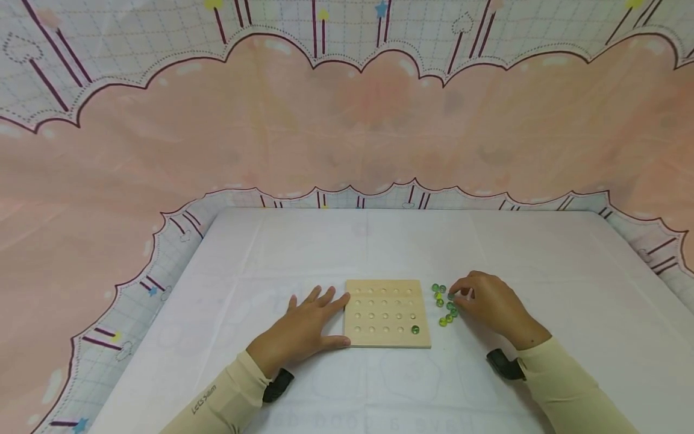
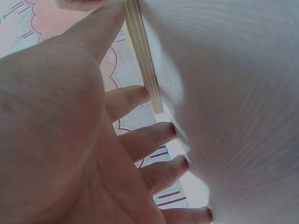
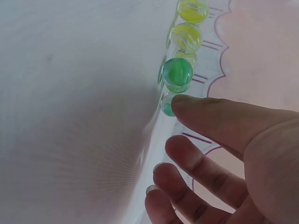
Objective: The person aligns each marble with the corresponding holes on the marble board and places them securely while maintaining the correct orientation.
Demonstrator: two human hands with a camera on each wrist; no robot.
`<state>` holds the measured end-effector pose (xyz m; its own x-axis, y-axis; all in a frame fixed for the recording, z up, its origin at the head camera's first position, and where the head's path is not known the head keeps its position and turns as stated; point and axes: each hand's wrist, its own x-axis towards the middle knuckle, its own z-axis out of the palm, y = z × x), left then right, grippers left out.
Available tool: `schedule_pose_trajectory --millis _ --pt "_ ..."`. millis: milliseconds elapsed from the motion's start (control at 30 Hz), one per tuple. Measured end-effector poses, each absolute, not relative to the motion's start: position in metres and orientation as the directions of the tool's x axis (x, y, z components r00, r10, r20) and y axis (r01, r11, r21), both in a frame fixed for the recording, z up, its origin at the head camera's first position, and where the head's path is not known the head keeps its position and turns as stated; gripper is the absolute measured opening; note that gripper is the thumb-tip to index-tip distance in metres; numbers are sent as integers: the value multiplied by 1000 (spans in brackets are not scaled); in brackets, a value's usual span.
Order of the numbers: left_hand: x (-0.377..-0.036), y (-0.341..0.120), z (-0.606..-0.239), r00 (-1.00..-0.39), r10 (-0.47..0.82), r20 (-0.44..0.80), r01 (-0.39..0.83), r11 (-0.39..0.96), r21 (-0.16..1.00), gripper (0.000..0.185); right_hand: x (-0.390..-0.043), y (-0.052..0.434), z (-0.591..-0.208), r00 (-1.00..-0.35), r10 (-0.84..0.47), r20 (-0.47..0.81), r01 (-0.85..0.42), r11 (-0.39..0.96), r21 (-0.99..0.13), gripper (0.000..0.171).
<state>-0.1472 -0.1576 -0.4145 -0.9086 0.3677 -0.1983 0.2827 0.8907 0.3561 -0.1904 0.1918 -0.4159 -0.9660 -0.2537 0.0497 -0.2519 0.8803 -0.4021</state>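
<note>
A: Board (image 1: 387, 313) there, pale bare wood, matt, smoothly sanded, layered at the edge.
B: And the marbles (image 1: 444, 304), glossy clear glass, green and yellow swirls. White cloth (image 1: 488, 253) on the counter, soft, matt.

**Cloths around the work place**

We see a white table cover (image 1: 379, 241) that lies under the left hand (image 1: 303, 328) and the right hand (image 1: 490, 304) and reaches far beyond them. Behind it, well away from both hands, hangs a pink backdrop (image 1: 347, 132) with a dark scalloped edge. A grid-patterned cloth (image 1: 135, 301) borders the table to the left of the left hand.
</note>
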Motion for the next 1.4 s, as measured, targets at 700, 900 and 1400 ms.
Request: schedule_pose_trajectory --millis 700,900,1400 --pt "-149 -160 -419 -907 376 -189 296 889 350 87 -194 193 -418 -966 -256 32 -245 873 -422 11" --pt "-149 -159 -419 -907 375 -194 293 890 350 86 -192 191 -414 -968 -250 34 -241 879 -412 12" --pt "-148 -161 -416 -904 383 -190 299 883 361 86 -181 174 -402 -963 -267 38 -258 871 -418 9"
